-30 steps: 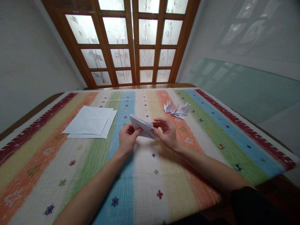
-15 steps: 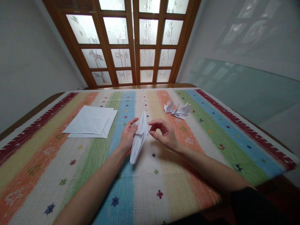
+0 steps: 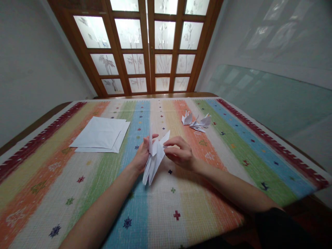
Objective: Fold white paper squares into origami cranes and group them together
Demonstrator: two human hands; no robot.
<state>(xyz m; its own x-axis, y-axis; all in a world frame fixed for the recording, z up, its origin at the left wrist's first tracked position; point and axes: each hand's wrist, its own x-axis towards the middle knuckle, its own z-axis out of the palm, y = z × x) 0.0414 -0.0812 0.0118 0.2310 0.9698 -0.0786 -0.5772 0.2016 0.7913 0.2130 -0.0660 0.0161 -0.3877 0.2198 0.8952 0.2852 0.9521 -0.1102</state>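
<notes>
A folded white paper [image 3: 155, 157] is held up over the middle of the table, its long flaps spread apart at the top and its narrow points hanging down. My left hand [image 3: 142, 154] is closed around its left side, with the fingers partly behind the paper. On the other side, my right hand [image 3: 180, 152] pinches the edge of the right-hand flap between thumb and fingers. Further back on the right sit several finished white paper cranes [image 3: 197, 121], close together.
Square sheets of white paper [image 3: 97, 135] lie stacked, slightly askew, on the left. A striped tablecloth [image 3: 197, 207] covers the table. Beyond the far edge stand wooden doors with glass panes [image 3: 149, 65], and a glass sheet [image 3: 272, 93] leans against the right wall.
My right hand has moved in from beside the paper and now grips its right flap. The folded paper has opened out from a narrow closed shape into separated flaps.
</notes>
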